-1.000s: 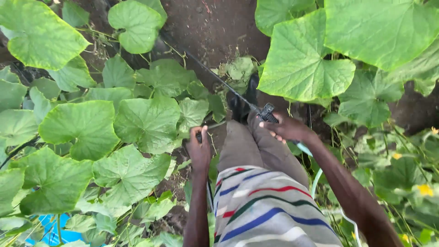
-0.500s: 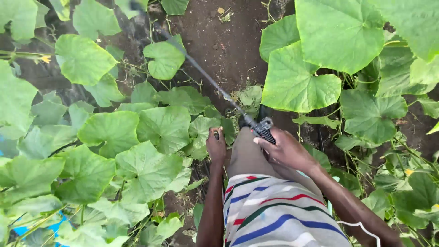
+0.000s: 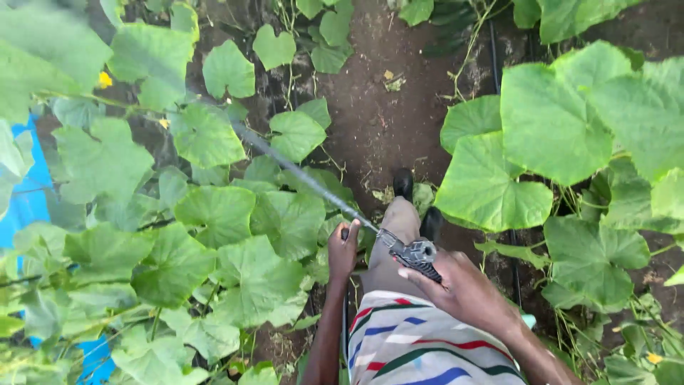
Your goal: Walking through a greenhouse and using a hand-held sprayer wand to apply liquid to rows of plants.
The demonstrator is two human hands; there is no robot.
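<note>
Two hands work a sprayer among broad green leaves (image 3: 214, 214). Right hand (image 3: 463, 289) is closed around the dark trigger handle (image 3: 417, 255) of a spray lance (image 3: 306, 178), whose thin grey wand slants up and left over the plants. Left hand (image 3: 343, 249) is curled shut near the lance's base, though whether it grips the wand or a hose cannot be told. Bare brown soil (image 3: 385, 107) runs between the rows. Something blue (image 3: 28, 192) shows behind the leaves at left; its kind and contents are hidden.
</note>
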